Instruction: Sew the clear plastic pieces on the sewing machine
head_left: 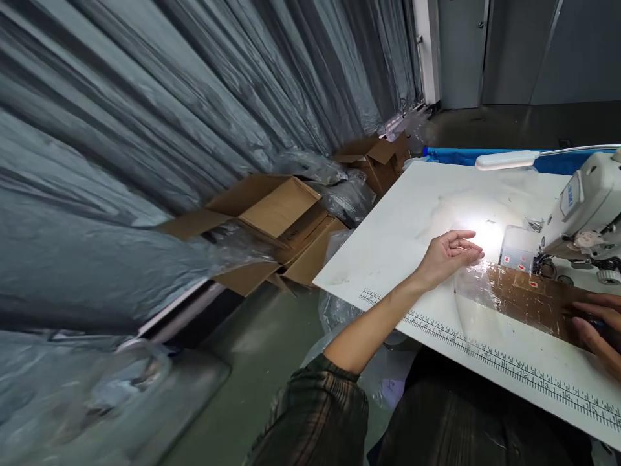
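Note:
My left hand [449, 254] lies on the white sewing table [402, 233], palm turned up and fingers loosely curled, holding nothing; its fingertips are at the edge of a clear plastic sheet [473, 291]. The sheet covers a brown strip [528, 299] that runs toward the white sewing machine [585, 213] at the right. My right hand [599, 327] rests on the brown strip at the frame's right edge, fingers stretched along it over something dark. A ruler scale [509, 366] is printed along the table's near edge.
Open cardboard boxes [276, 220] and plastic bags lie on the floor left of the table, against a grey plastic-sheeted wall [145, 129]. A white lamp [507, 159] lights the table. A blue bin edge [456, 155] sits behind it.

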Demonstrator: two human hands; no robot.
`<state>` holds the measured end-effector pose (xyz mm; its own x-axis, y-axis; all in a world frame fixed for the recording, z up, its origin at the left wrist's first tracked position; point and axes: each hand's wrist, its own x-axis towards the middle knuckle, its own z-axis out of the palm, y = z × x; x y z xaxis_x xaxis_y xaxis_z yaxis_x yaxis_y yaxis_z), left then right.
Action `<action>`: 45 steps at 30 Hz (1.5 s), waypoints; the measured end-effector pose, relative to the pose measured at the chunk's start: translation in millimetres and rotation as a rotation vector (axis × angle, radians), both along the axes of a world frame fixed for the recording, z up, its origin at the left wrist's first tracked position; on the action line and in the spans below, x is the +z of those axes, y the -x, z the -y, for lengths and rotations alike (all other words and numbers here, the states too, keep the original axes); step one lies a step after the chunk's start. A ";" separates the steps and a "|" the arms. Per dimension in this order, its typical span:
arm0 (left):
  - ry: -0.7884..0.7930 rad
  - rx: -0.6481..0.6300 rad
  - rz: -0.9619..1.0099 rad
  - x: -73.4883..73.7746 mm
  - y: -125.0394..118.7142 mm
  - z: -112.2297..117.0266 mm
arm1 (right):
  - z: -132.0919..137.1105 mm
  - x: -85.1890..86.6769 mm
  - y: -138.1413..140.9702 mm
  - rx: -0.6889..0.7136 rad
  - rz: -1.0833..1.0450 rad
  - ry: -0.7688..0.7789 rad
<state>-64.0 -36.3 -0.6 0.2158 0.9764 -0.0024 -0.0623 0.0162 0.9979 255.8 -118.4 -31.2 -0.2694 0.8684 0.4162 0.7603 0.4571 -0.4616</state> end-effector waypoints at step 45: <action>-0.465 -0.469 -0.469 -16.0 -49.0 -7.5 | -47.3 34.4 65.0 0.123 -0.185 0.462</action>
<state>-15.0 -28.7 -16.6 0.6806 0.7078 0.1891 0.2749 -0.4860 0.8296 190.7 -71.1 3.2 -0.3398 0.9393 0.0466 0.6003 0.2547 -0.7581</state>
